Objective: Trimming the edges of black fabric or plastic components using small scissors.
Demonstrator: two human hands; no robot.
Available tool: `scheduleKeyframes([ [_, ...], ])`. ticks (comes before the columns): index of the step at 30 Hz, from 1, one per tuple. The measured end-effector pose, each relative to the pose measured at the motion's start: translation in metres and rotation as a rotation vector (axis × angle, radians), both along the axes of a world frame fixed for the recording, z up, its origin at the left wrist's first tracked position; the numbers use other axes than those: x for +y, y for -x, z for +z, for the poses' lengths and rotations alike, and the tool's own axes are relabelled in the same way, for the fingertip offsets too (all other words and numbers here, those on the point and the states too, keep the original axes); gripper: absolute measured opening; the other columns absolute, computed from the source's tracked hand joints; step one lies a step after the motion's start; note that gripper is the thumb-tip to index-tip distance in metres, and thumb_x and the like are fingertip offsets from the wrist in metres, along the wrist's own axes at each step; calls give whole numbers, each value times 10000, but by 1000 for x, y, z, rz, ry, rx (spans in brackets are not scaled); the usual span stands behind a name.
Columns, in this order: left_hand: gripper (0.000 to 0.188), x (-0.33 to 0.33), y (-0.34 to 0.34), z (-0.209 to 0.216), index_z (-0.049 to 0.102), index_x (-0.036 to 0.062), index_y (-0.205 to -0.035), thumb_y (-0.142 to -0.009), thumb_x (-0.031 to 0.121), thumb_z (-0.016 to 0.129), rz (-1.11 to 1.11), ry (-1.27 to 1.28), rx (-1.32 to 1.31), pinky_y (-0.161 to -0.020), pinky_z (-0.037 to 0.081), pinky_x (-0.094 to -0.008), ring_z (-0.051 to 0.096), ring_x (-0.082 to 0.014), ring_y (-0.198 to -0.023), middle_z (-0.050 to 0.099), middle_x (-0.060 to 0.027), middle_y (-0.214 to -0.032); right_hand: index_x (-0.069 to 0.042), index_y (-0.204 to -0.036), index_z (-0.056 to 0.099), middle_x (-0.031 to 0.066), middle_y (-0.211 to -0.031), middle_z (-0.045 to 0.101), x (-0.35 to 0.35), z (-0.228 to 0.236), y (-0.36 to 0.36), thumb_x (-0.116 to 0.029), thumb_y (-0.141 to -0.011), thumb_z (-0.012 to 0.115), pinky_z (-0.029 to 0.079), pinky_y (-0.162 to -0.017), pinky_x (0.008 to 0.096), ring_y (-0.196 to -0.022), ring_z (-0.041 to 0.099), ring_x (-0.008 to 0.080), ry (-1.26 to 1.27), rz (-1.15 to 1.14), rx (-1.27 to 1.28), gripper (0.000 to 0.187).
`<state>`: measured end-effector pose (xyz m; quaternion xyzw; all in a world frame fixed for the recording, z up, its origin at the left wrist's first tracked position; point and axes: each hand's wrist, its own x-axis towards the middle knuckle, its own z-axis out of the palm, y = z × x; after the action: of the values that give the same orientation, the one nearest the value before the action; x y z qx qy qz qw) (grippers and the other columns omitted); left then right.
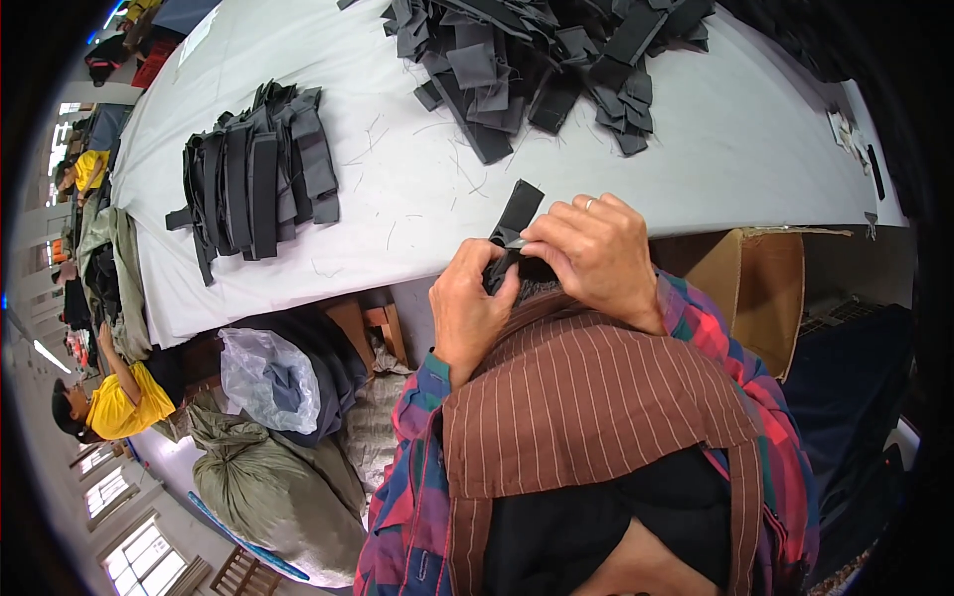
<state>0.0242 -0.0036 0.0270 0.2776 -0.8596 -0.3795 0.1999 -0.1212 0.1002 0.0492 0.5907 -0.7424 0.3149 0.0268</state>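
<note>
Just off the near edge of the white-covered table, both my hands hold one dark grey fabric strip (pixel 519 208). My left hand (pixel 467 303) pinches its lower part between thumb and fingers. My right hand (pixel 599 253) has its thumb and forefinger closed on the strip's side, and a ring shows on one finger. The strip's upper end sticks up past my fingers; its lower end is partly hidden by my hands. On the table to the left lies a row of similar strips (pixel 260 179), side by side. A larger loose heap of strips (pixel 487 70) covers the far middle.
Loose thread ends litter the white table (pixel 388 228). Below its edge stand a cardboard box (pixel 770 298) at right, and a clear plastic bag (pixel 268 377) and a stuffed green sack (pixel 278 487) at left. A person in yellow (pixel 129 402) works at the far left.
</note>
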Motion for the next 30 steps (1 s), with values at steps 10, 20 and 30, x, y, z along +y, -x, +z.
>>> scheduleKeyframes([
  [10,220,-17,1,12,561,54,-827,-664,35,708,-280,299,17,-867,420,-452,527,-361,-1092,570,-131,-1157,-108,-954,689,44,-735,628,-17,-23,12,-198,-765,725,477,-653,321,-711,622,222,51,-49,-485,213],
  [20,285,-17,2,-23,466,47,-715,-593,-51,704,24,286,157,-949,365,-445,467,-354,-1152,544,-126,-1273,-1,-917,667,41,-844,651,-29,-49,-1,36,-778,660,473,-686,236,-771,599,101,155,-34,-1089,144],
  [30,308,-13,0,-54,447,28,-757,-611,-139,660,216,259,355,-652,439,-260,517,-229,-685,522,-88,-784,-41,-997,666,84,-879,624,-23,-53,-8,-11,-759,672,475,-714,276,-790,609,186,-64,-19,-792,240],
])
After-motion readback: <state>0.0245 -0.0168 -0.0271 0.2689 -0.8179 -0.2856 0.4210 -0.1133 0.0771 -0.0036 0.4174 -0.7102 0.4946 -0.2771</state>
